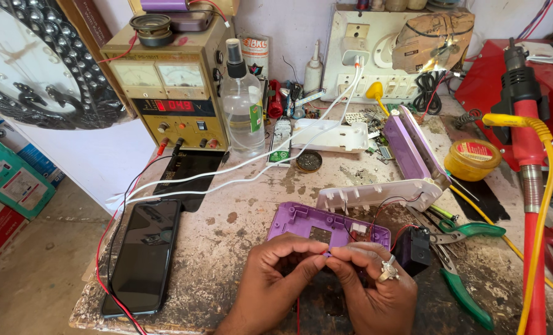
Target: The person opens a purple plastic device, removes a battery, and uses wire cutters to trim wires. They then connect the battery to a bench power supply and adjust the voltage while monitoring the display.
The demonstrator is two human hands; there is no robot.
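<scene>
Both hands, left hand (276, 267) and right hand (369, 279), pinch a thin wire end together over the purple casing (301, 222) near the workbench's front edge; I'd keep those fingertips tight and steady.

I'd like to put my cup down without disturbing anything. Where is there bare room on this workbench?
The best bare patch of the workbench lies between the black phone and the purple casing, below the white cables. Right of the hands it is crowded: green-handled pliers, a solder tin and a red tool.
</scene>
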